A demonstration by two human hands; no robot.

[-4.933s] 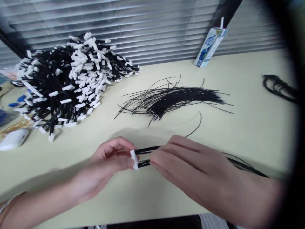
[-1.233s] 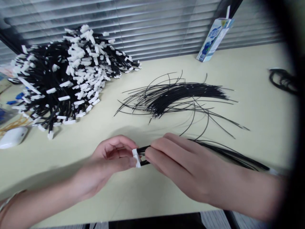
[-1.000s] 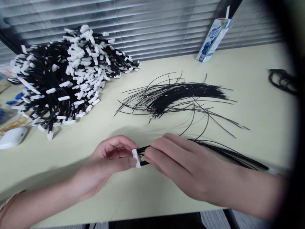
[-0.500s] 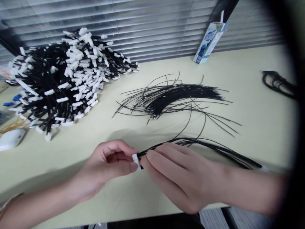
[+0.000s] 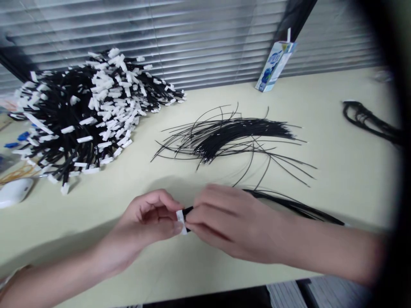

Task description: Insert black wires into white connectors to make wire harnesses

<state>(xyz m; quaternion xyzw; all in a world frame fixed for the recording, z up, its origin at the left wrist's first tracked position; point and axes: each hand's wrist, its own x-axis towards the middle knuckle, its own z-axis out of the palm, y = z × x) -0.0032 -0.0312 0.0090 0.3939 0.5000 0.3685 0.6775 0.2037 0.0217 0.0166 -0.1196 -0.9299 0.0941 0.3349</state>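
Cream-coloured, smooth tabletop (image 5: 180, 269) spreads beneath your work, and grey slatted blinds (image 5: 205, 38) stand along its far edge. Far left, you have a large heap of black cables with white block ends (image 5: 77, 111). At the centre, beyond your hands, lies a loose sheaf of thin black wires (image 5: 237, 132), several strays fanning out on its near side. Your right hand (image 5: 231, 222) has its fingertips drawn together on a slim bundle of black wires (image 5: 298, 205), which shows again past your knuckles and runs off to the right. Your left hand (image 5: 144, 218) pinches the bundle's end between thumb and fingers. Far right, you see a coiled black cable (image 5: 369, 122) and a blue-and-white drink carton with a straw (image 5: 275, 66). A rounded white case (image 5: 16, 192) sits at the left. Smallest is the white plastic connector (image 5: 181, 221) in your left fingers, just beside your right fingertips.
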